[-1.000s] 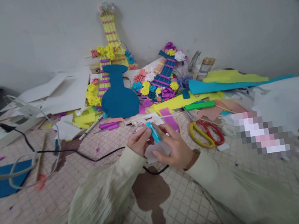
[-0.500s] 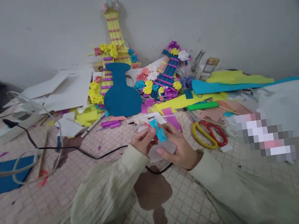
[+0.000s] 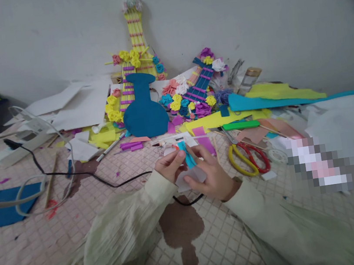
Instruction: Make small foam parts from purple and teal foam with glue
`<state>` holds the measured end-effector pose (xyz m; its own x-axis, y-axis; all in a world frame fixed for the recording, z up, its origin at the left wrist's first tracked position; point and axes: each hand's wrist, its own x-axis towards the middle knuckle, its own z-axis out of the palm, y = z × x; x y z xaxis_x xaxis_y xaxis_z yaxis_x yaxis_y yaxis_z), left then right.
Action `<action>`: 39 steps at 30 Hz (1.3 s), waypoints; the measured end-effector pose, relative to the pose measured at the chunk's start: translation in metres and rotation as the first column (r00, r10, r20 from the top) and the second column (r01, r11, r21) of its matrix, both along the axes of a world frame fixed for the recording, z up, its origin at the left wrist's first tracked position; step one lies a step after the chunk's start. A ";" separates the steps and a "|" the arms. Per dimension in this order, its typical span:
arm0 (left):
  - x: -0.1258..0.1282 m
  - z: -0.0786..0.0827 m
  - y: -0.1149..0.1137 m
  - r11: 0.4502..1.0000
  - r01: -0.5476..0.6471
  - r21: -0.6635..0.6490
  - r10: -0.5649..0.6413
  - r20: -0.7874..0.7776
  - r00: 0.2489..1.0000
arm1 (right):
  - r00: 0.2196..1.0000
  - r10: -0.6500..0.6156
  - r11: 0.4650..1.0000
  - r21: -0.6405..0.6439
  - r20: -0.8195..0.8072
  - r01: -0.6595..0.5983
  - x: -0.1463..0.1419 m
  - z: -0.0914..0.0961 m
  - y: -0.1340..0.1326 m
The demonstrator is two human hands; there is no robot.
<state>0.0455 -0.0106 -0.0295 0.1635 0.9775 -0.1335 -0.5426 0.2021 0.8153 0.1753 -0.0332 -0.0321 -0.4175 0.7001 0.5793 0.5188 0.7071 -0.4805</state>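
Observation:
My left hand and my right hand meet over the pink checked cloth. Both pinch a small blue foam strip that stands up between the fingers. A pale, whitish sheet lies under the strip, held against my right thumb. Behind my hands lies a pink foam strip.
A blue foam guitar shape and flower-covered craft guitars lean on the wall. Yellow and red scissors lie to the right, near a green cutter. A black cable crosses the cloth at left. Foam sheets and paper scraps lie all round.
The blue strip has tilted slightly between my fingers. My hands have stayed in about the same spot; the camera has shifted a little.

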 end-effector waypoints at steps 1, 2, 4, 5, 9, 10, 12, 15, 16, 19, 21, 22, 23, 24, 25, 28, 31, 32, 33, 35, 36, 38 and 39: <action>0.000 0.000 0.000 1.000 -0.001 -0.004 0.001 0.000 1.000 | 1.000 -0.008 1.000 0.008 0.014 0.008 0.000 0.000 0.000; 0.000 0.000 0.000 1.000 -0.001 -0.007 0.001 -0.002 1.000 | 1.000 -0.015 1.000 0.014 0.026 0.015 0.000 0.000 0.000; 0.000 -0.001 0.000 1.000 0.001 -0.008 -0.001 -0.006 1.000 | 0.999 -0.026 1.000 0.010 0.036 0.025 0.000 0.000 0.001; 0.000 -0.002 0.000 1.000 0.004 -0.006 -0.004 -0.006 1.000 | 0.999 -0.027 1.000 -0.001 0.031 0.027 0.000 0.000 0.001; 0.000 -0.006 0.002 1.000 0.002 0.003 -0.002 0.002 1.000 | 1.000 -0.009 0.998 -0.064 -0.024 0.007 -0.001 0.002 -0.001; 0.000 -0.006 0.002 1.000 0.000 0.003 0.000 0.000 1.000 | 0.999 -0.004 0.997 -0.078 -0.040 0.000 -0.001 0.003 -0.002; 0.000 -0.006 0.002 1.000 0.001 -0.002 -0.001 -0.002 1.000 | 0.998 0.004 0.995 -0.104 -0.067 -0.010 -0.002 0.003 -0.003; 0.000 -0.004 0.002 1.000 0.005 -0.020 -0.005 -0.006 1.000 | 0.997 -0.001 0.993 -0.115 -0.074 -0.007 -0.002 0.003 -0.003; 0.000 -0.004 0.002 1.000 0.006 -0.022 -0.006 -0.006 1.000 | 0.998 -0.006 0.994 -0.107 -0.064 0.000 -0.002 0.003 -0.003; 0.000 -0.004 0.002 1.000 0.005 -0.013 -0.005 -0.006 1.000 | 0.999 -0.027 0.997 -0.069 -0.021 0.026 -0.001 0.001 -0.001; 0.000 -0.004 0.002 1.000 -0.002 -0.010 0.002 -0.007 1.000 | 0.999 -0.034 0.998 -0.048 0.004 0.034 -0.001 0.000 0.000; 0.001 -0.005 0.002 1.000 -0.004 -0.010 0.003 -0.009 1.000 | 0.999 -0.034 0.999 -0.040 0.014 0.035 -0.001 -0.001 0.000; 0.001 -0.006 0.002 1.000 -0.005 -0.011 0.005 -0.011 1.000 | 0.999 -0.035 0.999 -0.033 0.023 0.036 -0.001 -0.001 0.000; 0.001 -0.006 0.003 1.000 -0.005 -0.011 0.004 -0.014 1.000 | 0.999 -0.039 0.999 -0.028 0.033 0.040 0.000 -0.001 0.000; 0.001 -0.007 0.003 1.000 -0.004 -0.010 0.004 -0.018 1.000 | 0.998 -0.044 0.999 -0.022 0.043 0.045 0.000 -0.001 0.000; 0.001 -0.007 0.003 1.000 -0.009 -0.011 0.009 -0.037 0.999 | 0.994 -0.075 0.997 0.006 0.085 0.074 0.000 -0.002 0.001; 0.001 -0.006 0.001 0.999 -0.022 -0.023 0.020 -0.058 0.998 | 0.983 -0.117 0.993 0.039 0.140 0.112 0.000 -0.003 0.002; 0.001 -0.006 0.001 0.999 -0.024 -0.027 0.022 -0.063 0.998 | 0.978 -0.132 0.991 0.057 0.161 0.124 0.000 -0.003 0.002; 0.001 -0.006 0.000 0.999 -0.026 -0.028 0.024 -0.067 0.997 | 0.972 -0.148 0.988 0.080 0.183 0.135 0.001 -0.003 0.002; 0.001 -0.006 0.000 0.999 -0.025 -0.025 0.023 -0.074 0.997 | 0.957 -0.181 0.979 0.137 0.227 0.152 0.001 -0.002 0.002; 0.001 -0.006 0.000 1.000 -0.022 -0.023 0.020 -0.075 0.997 | 0.949 -0.199 0.973 0.166 0.244 0.161 0.001 -0.002 0.002; 0.001 -0.007 0.000 1.000 -0.016 -0.020 0.015 -0.076 0.997 | 0.937 -0.228 0.964 0.196 0.264 0.179 0.000 -0.001 0.000; 0.001 -0.008 0.000 1.000 -0.020 -0.019 0.019 -0.076 0.997 | 0.933 -0.237 0.962 0.196 0.271 0.187 -0.001 0.000 0.000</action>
